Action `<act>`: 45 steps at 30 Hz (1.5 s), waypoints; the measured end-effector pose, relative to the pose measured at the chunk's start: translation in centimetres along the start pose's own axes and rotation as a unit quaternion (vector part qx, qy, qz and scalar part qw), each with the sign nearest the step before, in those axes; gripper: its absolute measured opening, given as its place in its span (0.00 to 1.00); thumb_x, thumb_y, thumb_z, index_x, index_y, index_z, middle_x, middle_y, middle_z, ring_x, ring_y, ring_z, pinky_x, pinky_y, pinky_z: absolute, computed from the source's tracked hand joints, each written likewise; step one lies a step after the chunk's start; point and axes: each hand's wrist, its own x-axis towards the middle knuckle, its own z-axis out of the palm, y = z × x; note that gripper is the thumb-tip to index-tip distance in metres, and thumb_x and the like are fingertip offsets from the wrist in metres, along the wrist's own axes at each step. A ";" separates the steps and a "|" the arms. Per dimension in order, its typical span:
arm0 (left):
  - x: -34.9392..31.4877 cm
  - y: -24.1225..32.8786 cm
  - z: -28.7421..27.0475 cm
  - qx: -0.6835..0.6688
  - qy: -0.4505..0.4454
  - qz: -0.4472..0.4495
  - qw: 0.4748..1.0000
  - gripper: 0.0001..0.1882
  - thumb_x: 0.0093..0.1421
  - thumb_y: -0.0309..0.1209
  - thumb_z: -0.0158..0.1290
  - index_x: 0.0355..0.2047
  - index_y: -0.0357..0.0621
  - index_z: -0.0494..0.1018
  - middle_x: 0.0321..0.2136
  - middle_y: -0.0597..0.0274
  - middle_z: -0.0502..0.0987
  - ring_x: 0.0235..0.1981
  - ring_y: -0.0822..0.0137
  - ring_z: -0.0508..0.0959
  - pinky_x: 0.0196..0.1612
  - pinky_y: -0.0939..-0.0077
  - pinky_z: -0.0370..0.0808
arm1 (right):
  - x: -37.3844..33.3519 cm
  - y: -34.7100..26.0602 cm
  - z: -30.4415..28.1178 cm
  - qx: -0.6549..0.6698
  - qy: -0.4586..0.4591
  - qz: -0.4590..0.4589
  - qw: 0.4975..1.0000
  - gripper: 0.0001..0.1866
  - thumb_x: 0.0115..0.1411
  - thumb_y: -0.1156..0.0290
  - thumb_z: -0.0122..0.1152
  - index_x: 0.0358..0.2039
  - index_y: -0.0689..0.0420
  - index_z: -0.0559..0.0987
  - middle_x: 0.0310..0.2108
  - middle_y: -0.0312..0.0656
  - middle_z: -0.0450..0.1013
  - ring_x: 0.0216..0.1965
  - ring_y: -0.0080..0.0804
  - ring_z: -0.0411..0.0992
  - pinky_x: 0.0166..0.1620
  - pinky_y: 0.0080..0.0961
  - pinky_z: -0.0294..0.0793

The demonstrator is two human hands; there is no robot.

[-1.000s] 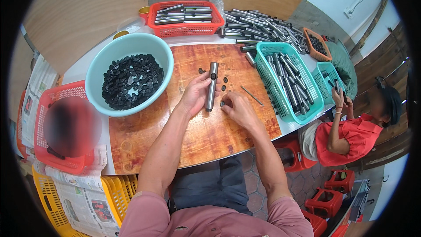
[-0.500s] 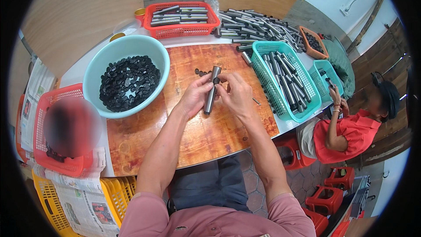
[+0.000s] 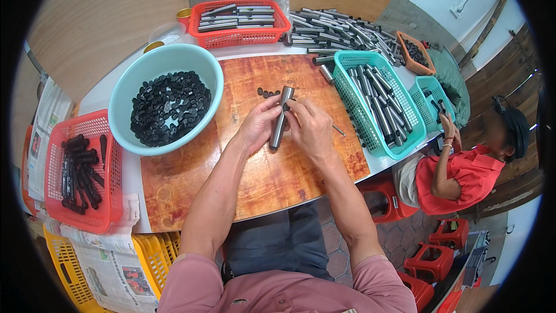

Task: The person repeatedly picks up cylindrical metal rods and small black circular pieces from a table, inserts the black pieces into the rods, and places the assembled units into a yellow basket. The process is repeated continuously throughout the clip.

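Note:
A shiny metal tube (image 3: 277, 134) is held upright but slightly tilted above the wooden board. My left hand (image 3: 258, 125) is closed around its left side, thumb near the upper half. From the other side, my right hand (image 3: 311, 128) pinches at the tube's upper part, on a small black piece (image 3: 286, 106) that its fingers mostly cover. Just beyond the hands, several small black pieces (image 3: 267, 93) lie on the board (image 3: 191, 185). A thin metal rod (image 3: 339, 131) rests right of my right hand.
A light-blue basin (image 3: 119, 122) holds many black pieces. Red baskets (image 3: 116, 197) stand left and at the back. Metal tubes fill a green basket (image 3: 370, 149) and form a loose pile (image 3: 341, 32) behind it. A co-worker (image 3: 463, 177) in red sits at the right, near red stools (image 3: 421, 261).
My right fingers have shifted slightly over the small black piece, covering more of it. The tube and my left hand stay nearly in place. The co-worker's hands have moved slightly.

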 end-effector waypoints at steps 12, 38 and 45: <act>0.0 -0.1 -0.1 0.039 0.022 0.001 0.999 0.16 0.74 0.39 0.50 0.55 0.42 0.72 0.37 0.64 0.79 0.33 0.72 0.79 0.35 0.77 0.77 | -0.9 -0.7 1.1 0.137 0.046 0.090 0.985 0.14 0.58 0.75 0.71 0.45 0.60 0.83 0.34 0.44 0.78 0.27 0.37 0.77 0.29 0.32 0.75; -0.6 -1.4 1.5 0.184 0.006 -0.021 0.983 0.15 0.75 0.40 0.50 0.49 0.40 0.73 0.31 0.63 0.78 0.23 0.75 0.78 0.26 0.81 0.77 | -4.0 2.0 2.9 0.392 0.078 0.344 0.849 0.12 0.67 0.72 0.65 0.46 0.66 0.81 0.32 0.39 0.78 0.27 0.19 0.73 0.28 0.20 0.72; -0.5 -2.2 1.7 0.355 -0.088 -0.017 0.930 0.17 0.76 0.39 0.49 0.53 0.38 0.72 0.35 0.68 0.78 0.28 0.78 0.77 0.32 0.83 0.74 | -3.5 2.8 1.2 0.490 0.049 0.378 0.784 0.12 0.67 0.68 0.66 0.43 0.65 0.81 0.25 0.38 0.78 0.17 0.18 0.70 0.20 0.18 0.66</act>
